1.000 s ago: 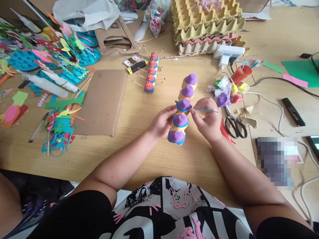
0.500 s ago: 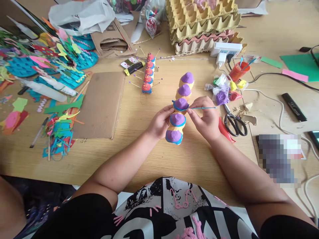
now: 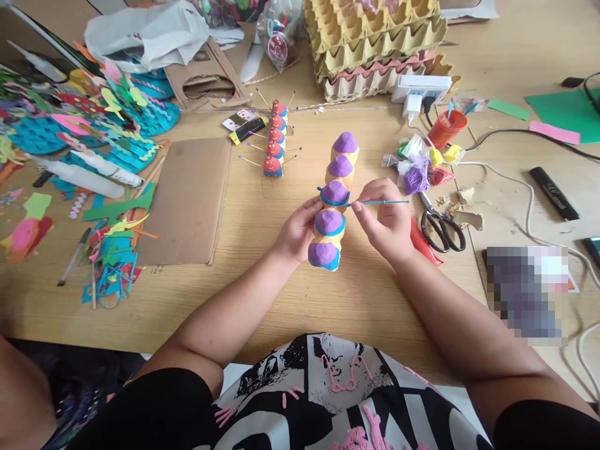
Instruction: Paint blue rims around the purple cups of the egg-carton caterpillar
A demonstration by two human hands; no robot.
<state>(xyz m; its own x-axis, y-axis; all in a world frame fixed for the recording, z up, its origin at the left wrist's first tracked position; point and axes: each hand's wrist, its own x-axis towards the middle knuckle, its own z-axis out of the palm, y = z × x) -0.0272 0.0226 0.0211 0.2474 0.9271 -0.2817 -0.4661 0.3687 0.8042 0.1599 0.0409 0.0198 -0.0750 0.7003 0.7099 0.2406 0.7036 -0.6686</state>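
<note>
A strip of egg-carton cups [image 3: 345,160] stands on the table in front of me, its humps capped with purple clay. Blue clay edges the three nearer humps, and a loose blue end sticks out on the left of the middle one. My left hand [image 3: 300,231] grips the strip from its left side, with some fingertips hidden behind it. Between the thumb and fingers of my right hand [image 3: 387,219] is a thin blue modelling tool [image 3: 397,202], its left end at the blue clay edge of the middle hump.
A finished-looking red and blue carton caterpillar [image 3: 275,140] with pin-like legs stands farther back. Cardboard [image 3: 185,200] and paper scraps lie left. Scissors [image 3: 443,228], bagged clay [image 3: 416,178], an orange cup [image 3: 445,130] and cables are right; egg trays [image 3: 375,37] are stacked behind.
The whole view has shifted slightly. The modelling tool's left end now shows against the blue edge of the middle hump, and my right fingers sit a little farther from the strip.
</note>
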